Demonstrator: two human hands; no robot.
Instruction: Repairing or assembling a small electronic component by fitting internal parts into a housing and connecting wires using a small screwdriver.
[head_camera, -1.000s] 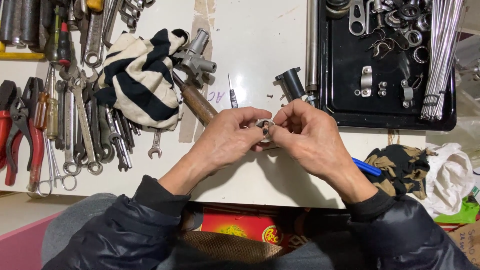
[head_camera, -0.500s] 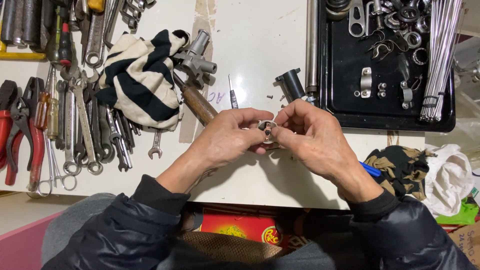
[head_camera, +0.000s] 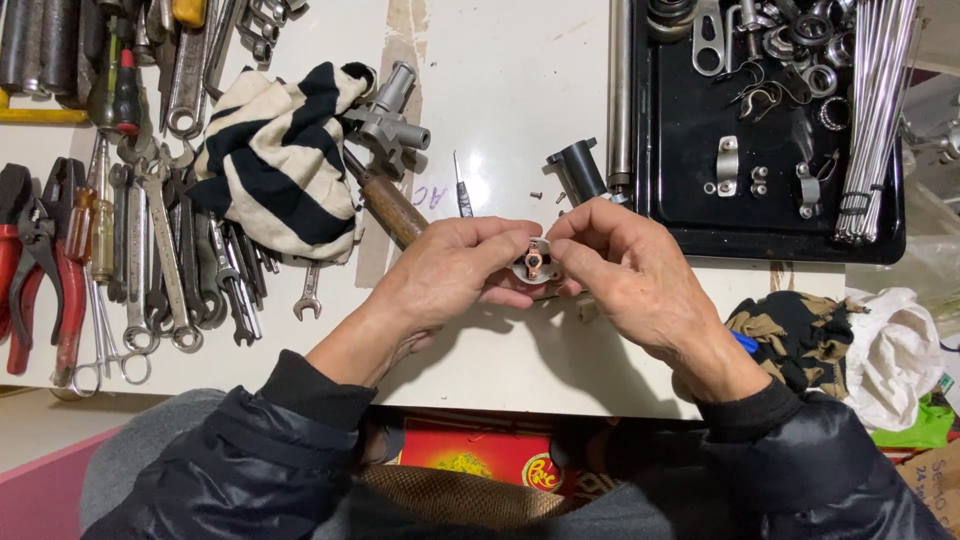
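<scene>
Above the worktop (head_camera: 500, 80), a small metal part (head_camera: 534, 263) is pinched between left hand (head_camera: 455, 275) and right hand (head_camera: 630, 275); striped rag (head_camera: 275, 160), wrenches (head_camera: 170, 250) and black tray (head_camera: 770, 215) are ranged behind.

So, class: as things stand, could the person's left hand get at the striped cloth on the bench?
Probably yes. The striped cloth lies uncovered just up and left of the left hand, with bare table between. But that hand, with the right hand, is pinching a small metal part, so it would have to let go first.
</scene>
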